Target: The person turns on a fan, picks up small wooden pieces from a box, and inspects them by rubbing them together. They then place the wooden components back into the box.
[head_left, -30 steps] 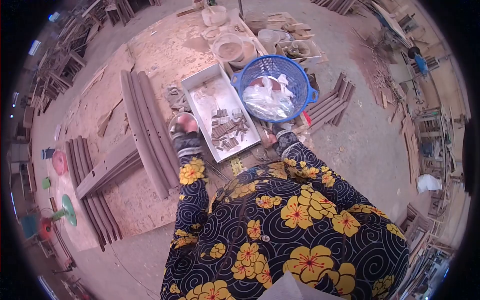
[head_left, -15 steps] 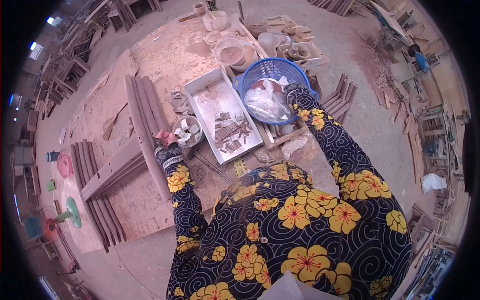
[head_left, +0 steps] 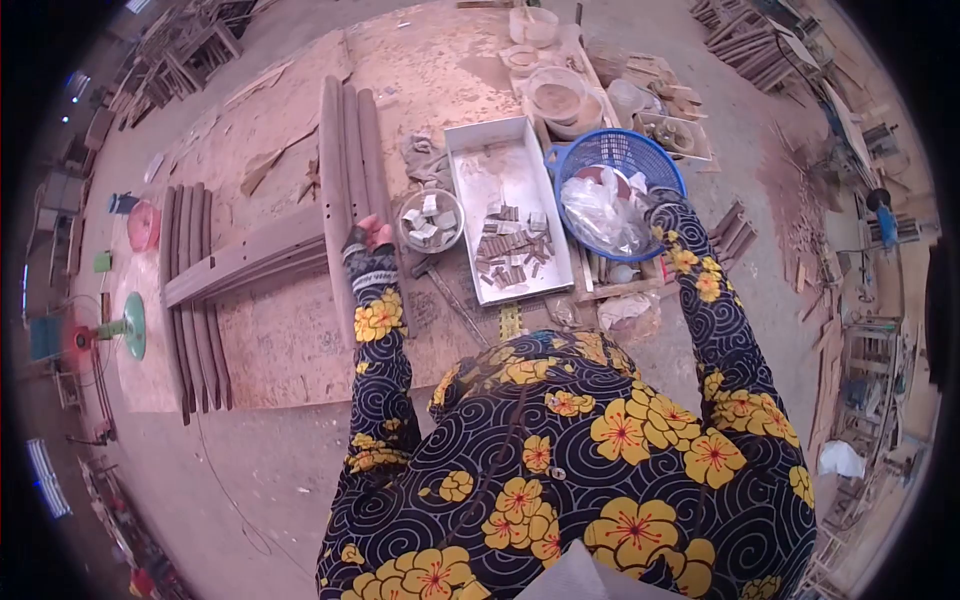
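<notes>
My left hand (head_left: 370, 238), in a dark fingerless glove with a patterned cuff, is beside long brown wooden bars (head_left: 362, 150). Its bare fingers are loosely bent and slightly apart, and I see nothing in them. Just right of it stands a round clear tub (head_left: 432, 243) of small pale blocks. My right hand (head_left: 664, 200), dark-gloved, is closed over the right rim of a blue plastic basket (head_left: 612, 143); its fingertips are hidden. Crumpled clear plastic bags (head_left: 604, 212) lie inside the basket. A white tray (head_left: 492, 165) holding several short brown wood pieces (head_left: 512, 245) sits between my hands.
A hammer (head_left: 452, 300) lies below the tub. More curved bars (head_left: 195, 290) lie at the left, near a green and red fan (head_left: 120, 327). Dusty tubs (head_left: 556, 92) and wood scraps stand beyond the basket. A grey rag (head_left: 424, 160) lies left of the tray.
The view has turned, so the table and its things appear farther right. My left hand has drawn back from the tub's edge toward the bars. My right hand stays at the basket's rim.
</notes>
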A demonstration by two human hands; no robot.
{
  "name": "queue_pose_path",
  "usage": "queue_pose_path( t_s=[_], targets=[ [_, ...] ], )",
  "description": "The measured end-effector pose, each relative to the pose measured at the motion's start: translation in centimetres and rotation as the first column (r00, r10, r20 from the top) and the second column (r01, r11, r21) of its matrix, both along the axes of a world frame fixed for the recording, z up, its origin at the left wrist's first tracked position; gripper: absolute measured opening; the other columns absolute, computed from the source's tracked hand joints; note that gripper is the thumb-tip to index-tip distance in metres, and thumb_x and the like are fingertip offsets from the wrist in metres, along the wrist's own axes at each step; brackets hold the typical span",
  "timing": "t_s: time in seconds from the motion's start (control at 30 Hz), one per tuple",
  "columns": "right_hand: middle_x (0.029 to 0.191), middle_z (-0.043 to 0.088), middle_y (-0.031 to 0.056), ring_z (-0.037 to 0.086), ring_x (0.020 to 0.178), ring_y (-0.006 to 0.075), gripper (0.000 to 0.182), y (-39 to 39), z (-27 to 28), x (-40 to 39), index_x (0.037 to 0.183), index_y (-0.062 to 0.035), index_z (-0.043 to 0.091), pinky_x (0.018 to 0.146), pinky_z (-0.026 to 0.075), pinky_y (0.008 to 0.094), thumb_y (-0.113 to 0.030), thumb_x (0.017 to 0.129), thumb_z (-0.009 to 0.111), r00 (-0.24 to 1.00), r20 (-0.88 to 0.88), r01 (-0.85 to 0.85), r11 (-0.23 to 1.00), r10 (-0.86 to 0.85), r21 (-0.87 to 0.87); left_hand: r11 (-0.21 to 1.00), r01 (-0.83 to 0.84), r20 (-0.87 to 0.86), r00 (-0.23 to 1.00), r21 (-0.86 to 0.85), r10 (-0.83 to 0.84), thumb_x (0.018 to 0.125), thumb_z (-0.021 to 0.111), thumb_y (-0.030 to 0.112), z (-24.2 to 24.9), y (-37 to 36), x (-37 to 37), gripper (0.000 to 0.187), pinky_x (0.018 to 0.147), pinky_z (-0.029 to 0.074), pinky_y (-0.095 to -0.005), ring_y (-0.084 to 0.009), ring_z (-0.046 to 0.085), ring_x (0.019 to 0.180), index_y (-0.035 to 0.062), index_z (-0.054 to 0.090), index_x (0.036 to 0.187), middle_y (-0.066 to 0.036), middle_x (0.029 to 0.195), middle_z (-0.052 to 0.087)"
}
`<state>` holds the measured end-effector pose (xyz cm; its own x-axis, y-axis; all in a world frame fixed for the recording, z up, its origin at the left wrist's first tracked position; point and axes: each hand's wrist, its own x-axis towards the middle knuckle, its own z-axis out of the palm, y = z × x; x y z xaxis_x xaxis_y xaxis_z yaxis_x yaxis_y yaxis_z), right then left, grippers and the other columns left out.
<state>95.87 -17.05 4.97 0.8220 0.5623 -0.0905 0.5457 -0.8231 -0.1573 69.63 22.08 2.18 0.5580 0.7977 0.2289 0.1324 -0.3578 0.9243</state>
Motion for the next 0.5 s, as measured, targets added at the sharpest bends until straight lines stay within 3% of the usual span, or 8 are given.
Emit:
queue_pose_path(
  t_s=[0.13, 0.23, 0.27, 0.3, 0.37, 0.5],
  targets=[
    [0.087, 0.058, 0.0144, 0.055, 0.081, 0.0279, 0.033, -0.1, 0.6, 0.2, 0.1, -0.002, 0.051, 0.071, 0.043, 0.035, -0.028, 0.08, 0.05, 1.0, 0.008, 0.013, 0.999, -0.014, 0.046, 0.944, 0.229, -0.362, 0.923, 0.239, -0.132, 0.069, 0.061, 0.012, 0.3, 0.5, 2.4, 0.029, 0.069, 0.045, -0.0321, -0.0223, 0.055, 0.075, 0.0069, 0.056, 0.097, -0.009, 0.081, 0.058],
    [0.088, 0.058, 0.0141, 0.055, 0.081, 0.0273, 0.033, -0.4, 1.1, 0.5, 0.1, -0.0019, 0.051, 0.071, 0.043, 0.0347, -0.028, 0.08, 0.051, 0.999, 0.032, 0.034, 0.994, -0.037, 0.099, 0.68, 0.373, -0.446, 0.892, 0.631, -0.076, 0.064, 0.06, 0.012, 1.2, -0.7, 4.1, 0.033, 0.072, 0.043, -0.039, -0.0306, 0.052, 0.082, 0.0074, 0.056, 0.096, -0.014, 0.086, 0.055],
    [0.088, 0.058, 0.014, 0.055, 0.081, 0.0272, 0.033, -0.7, 1.5, 0.6, 0.1, -0.0018, 0.051, 0.071, 0.043, 0.0346, -0.028, 0.08, 0.051, 0.997, 0.055, 0.051, 0.989, -0.059, 0.138, 0.685, 0.459, -0.571, 0.817, 0.566, -0.076, 0.064, 0.059, 0.016, 1.9, -1.0, 5.0, 0.034, 0.074, 0.041, -0.0432, -0.0339, 0.048, 0.087, 0.0082, 0.055, 0.096, -0.015, 0.088, 0.052],
    [0.088, 0.058, 0.0139, 0.055, 0.081, 0.027, 0.033, -1.0, 2.0, 0.8, 0.1, -0.0018, 0.051, 0.071, 0.043, 0.0345, -0.028, 0.08, 0.051, 0.993, 0.074, 0.073, 0.982, -0.086, 0.174, 0.616, 0.492, -0.62, 0.784, 0.615, -0.007, 0.063, 0.059, 0.021, 0.5, -0.8, 5.8, 0.035, 0.074, 0.042, -0.0415, -0.0319, 0.049, 0.087, 0.0096, 0.054, 0.096, -0.013, 0.09, 0.053],
    [0.088, 0.058, 0.0137, 0.055, 0.081, 0.0266, 0.033, -1.7, 3.6, 1.8, 0.1, -0.0017, 0.051, 0.071, 0.043, 0.0343, -0.028, 0.08, 0.051, 0.979, 0.114, 0.132, 0.954, -0.168, 0.271, 0.586, 0.611, -0.785, 0.616, 0.533, 0.071, 0.063, 0.058, 0.024, 1.7, -1.6, 7.2, 0.036, 0.074, 0.042, -0.041, -0.0304, 0.05, 0.087, 0.0109, 0.052, 0.096, -0.013, 0.091, 0.053],
    [0.088, 0.058, 0.0133, 0.055, 0.08, 0.0258, 0.033, -3.3, 7.5, 3.7, 0.1, -0.0015, 0.051, 0.071, 0.043, 0.034, -0.028, 0.08, 0.052, 0.928, 0.144, 0.236, 0.842, -0.343, 0.484, 0.566, 0.559, -0.708, 0.703, 0.606, 0.064, 0.065, 0.057, 0.024, 1.2, -1.6, 7.3, 0.037, 0.076, 0.04, -0.0405, -0.0293, 0.05, 0.086, 0.0093, 0.051, 0.098, -0.013, 0.089, 0.053]
  ],
)
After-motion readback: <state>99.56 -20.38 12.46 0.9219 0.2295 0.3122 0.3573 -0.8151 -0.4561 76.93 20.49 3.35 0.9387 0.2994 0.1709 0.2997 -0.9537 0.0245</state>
